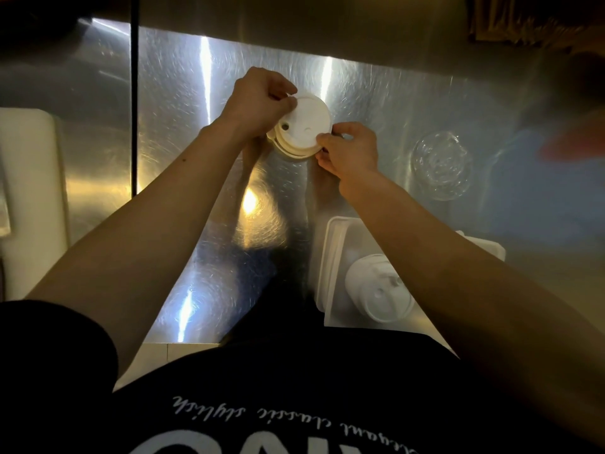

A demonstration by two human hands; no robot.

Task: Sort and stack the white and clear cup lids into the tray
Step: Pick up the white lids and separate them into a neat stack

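Note:
A small stack of white cup lids [302, 126] is held just above the steel counter [183, 132]. My left hand [258, 99] grips its far left rim, and my right hand [350, 147] pinches its right edge. A pile of clear lids [440, 163] lies on the counter to the right. Near the front edge sits a white tray [330, 253] with a stack of white lids [379, 291] in it, partly hidden by my right forearm.
A white rectangular block [32, 198] stands at the left edge of the counter. A dark vertical seam [133, 109] splits the steel surface. Blurred blue and red shapes [556, 152] lie at the far right.

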